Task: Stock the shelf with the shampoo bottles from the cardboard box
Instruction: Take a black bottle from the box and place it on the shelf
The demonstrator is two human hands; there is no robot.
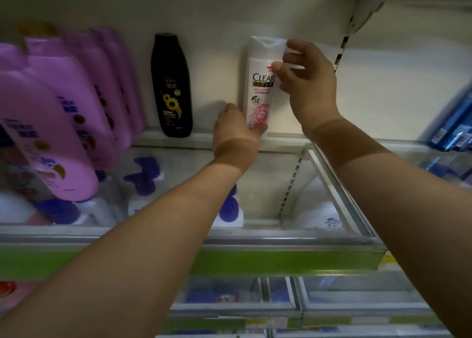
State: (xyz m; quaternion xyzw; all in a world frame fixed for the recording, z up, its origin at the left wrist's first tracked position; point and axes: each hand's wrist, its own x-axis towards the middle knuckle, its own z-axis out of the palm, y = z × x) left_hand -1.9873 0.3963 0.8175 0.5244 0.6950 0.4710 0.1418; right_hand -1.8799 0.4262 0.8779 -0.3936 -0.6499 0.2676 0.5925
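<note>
Two hands met white shampoo bottle [260,87]. Bottle stood upright on shelf [286,139], long axis vertical, well right of black bottle [171,86]. Your right hand [305,82] pinched its upper part from bottle's right. Your left hand [236,128] gripped base, thumb across front. Both equally near; cardboard box not in view.

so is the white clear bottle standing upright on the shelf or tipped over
Upright: the white Clear bottle stands cap up with its base on the shelf, left hand gripping its bottom, right hand its upper side.
</note>
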